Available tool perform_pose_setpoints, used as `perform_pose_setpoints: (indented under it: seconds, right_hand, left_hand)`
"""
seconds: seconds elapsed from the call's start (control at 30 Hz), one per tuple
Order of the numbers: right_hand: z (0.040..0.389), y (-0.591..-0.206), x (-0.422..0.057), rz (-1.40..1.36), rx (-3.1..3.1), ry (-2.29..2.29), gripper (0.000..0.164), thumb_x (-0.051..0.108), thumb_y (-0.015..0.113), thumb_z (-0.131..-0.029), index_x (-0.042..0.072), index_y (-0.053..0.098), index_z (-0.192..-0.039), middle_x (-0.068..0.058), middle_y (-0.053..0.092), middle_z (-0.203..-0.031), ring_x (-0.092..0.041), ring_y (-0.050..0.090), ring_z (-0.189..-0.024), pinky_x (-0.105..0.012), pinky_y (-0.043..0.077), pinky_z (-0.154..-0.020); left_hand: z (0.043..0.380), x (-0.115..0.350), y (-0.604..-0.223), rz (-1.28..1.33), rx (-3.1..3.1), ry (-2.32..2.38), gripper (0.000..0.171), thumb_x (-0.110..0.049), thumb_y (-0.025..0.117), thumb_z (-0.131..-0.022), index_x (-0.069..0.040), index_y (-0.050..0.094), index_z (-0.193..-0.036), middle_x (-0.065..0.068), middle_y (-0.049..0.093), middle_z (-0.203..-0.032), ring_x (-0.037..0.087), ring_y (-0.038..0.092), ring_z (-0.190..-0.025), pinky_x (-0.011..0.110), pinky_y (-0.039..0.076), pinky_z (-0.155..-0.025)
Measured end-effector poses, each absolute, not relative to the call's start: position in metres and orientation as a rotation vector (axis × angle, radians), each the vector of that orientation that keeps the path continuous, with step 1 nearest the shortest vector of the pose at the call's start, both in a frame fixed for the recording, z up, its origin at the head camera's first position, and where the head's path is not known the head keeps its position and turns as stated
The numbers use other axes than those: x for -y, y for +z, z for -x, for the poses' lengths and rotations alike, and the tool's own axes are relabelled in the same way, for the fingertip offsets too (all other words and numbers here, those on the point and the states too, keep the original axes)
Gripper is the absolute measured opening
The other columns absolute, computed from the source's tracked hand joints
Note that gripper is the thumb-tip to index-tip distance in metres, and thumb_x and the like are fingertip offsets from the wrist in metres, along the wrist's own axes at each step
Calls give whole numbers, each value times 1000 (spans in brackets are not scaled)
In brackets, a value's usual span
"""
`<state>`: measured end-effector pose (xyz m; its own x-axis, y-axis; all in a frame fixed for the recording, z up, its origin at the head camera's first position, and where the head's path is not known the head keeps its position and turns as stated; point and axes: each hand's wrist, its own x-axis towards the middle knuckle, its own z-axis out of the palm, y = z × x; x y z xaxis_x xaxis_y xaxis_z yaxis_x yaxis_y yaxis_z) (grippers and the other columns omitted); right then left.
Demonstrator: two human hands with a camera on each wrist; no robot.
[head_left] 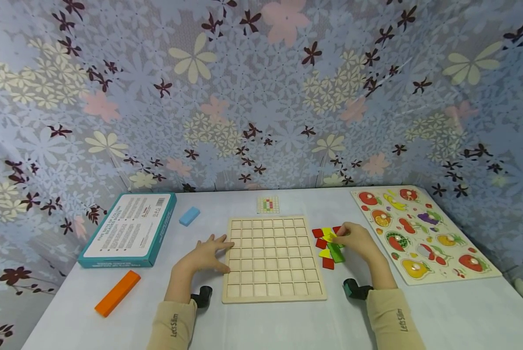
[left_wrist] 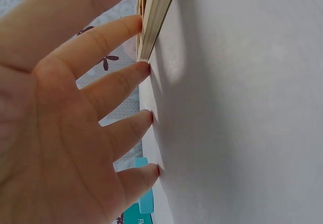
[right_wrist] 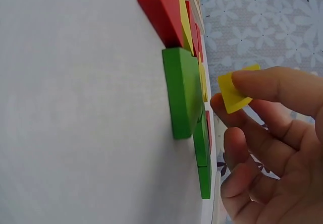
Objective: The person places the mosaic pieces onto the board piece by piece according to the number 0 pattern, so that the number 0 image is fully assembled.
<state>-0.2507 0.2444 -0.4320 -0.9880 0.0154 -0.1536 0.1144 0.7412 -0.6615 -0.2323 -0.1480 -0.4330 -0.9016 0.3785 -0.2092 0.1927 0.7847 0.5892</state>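
Observation:
A wooden grid board (head_left: 273, 257) lies on the table, its squares bare. My left hand (head_left: 203, 255) rests at its left edge with fingers spread; in the left wrist view the thumb side reaches the board's edge. My right hand (head_left: 359, 240) pinches a yellow tile (right_wrist: 230, 95) between thumb and fingertip, raised above a loose pile of tiles. In that pile are red tiles (head_left: 328, 263), yellow tiles and green tiles (head_left: 336, 253). A small pattern card (head_left: 267, 204) with coloured squares lies just behind the board.
At the left are a teal box (head_left: 125, 228), a light blue block (head_left: 189, 216) and an orange bar (head_left: 117, 293). A fruit puzzle board (head_left: 412, 233) lies at the right. Behind the table hangs a floral cloth (head_left: 243, 97).

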Motion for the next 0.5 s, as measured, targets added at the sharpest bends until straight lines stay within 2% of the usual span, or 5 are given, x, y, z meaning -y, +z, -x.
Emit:
perform_pose_setpoints:
  seconds: [0.3,0.5]
  right_hand:
    - [248,-427,-243,-142,-2799,-1179,18,15,64,-82,1,53,-85,-10,59,-82,-22,50,-75,-28,40,-61]
    - [248,-426,-241,-186,-2785,-1240,25,19,63,-84,0,57,-100,-14,63,-92,-23,55,-79,-28,43,-65]
  left_hand:
    - [232,147,-433,-423,-2650,825,72,-20,81,-66,-10,52,-132,18,31,-147,44,13,-137,65,1,-107]
    - [231,147,-433,-437,-2653,820,72,-20,80,-67,-10,52,-132,18,31,-147,44,13,-137,65,1,-107]
